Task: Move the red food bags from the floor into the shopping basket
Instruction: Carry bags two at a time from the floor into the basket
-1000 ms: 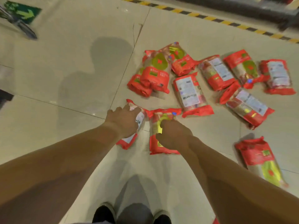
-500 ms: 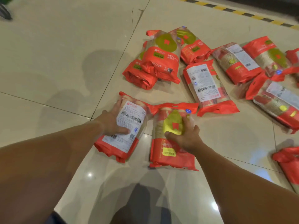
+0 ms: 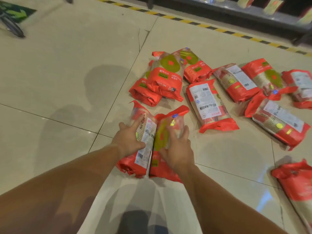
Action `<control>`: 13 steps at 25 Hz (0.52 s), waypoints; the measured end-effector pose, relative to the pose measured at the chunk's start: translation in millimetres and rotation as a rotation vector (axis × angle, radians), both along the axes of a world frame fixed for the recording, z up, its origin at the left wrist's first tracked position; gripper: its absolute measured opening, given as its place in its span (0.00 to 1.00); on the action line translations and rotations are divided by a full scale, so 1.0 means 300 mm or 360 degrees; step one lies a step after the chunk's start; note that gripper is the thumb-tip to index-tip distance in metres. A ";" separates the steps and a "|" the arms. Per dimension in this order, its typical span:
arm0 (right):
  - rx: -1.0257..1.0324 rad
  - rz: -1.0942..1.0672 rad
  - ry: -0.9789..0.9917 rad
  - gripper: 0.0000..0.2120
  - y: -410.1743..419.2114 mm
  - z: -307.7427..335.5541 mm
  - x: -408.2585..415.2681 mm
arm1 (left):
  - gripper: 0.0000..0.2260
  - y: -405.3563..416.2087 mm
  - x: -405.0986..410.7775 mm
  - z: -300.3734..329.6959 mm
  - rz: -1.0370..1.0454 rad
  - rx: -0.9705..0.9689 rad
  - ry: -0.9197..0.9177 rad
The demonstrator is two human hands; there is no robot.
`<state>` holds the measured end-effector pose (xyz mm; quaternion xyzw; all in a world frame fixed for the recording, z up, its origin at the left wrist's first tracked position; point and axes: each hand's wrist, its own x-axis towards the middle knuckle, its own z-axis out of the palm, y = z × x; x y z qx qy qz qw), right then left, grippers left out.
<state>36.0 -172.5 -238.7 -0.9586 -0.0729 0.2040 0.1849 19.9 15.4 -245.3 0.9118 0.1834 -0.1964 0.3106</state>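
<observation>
Nearest you, your two bare forearms reach out over the glossy beige tiled floor (image 3: 59, 68). Your left hand (image 3: 129, 141) is wrapped around the outer side of a red plastic food bag with a white printed label (image 3: 143, 144), thumb across its face. Your right hand (image 3: 177, 149) lies spread over a second red plastic food bag with a gold-green round emblem (image 3: 166, 132), fingers curled on its right side. You are pressing these two bags together, long sides touching, their near ends low by the floor.

At the right edge, one more red bag (image 3: 297, 184) lies partly cut off.

Beyond your hands, seven further red bags lie loose on the floor: a stack of two (image 3: 162, 81) at the left, with a third (image 3: 194, 66) just behind it, one label-up bag (image 3: 209, 105) in the middle, and a cluster of bags (image 3: 263, 92) to the right, some overlapping. That makes ten bags counted, though blur makes the right cluster uncertain.

Farthest off runs one yellow-and-black striped line (image 3: 202, 25), with a dark shelf base (image 3: 236, 12) behind it. No shopping basket is visible.
</observation>
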 end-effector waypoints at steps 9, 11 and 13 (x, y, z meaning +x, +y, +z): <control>-0.0175 0.0455 -0.0150 0.32 0.113 0.969 -0.237 | 0.36 0.056 -0.401 0.944 0.0067 0.0373 -0.0070; -0.0162 0.0608 -0.0199 0.32 0.163 1.312 -0.275 | 0.36 0.087 -0.481 1.288 0.0167 0.0401 -0.0092; -0.0174 0.0778 -0.0263 0.31 0.220 1.677 -0.317 | 0.36 0.130 -0.576 1.665 0.0284 0.0454 -0.0126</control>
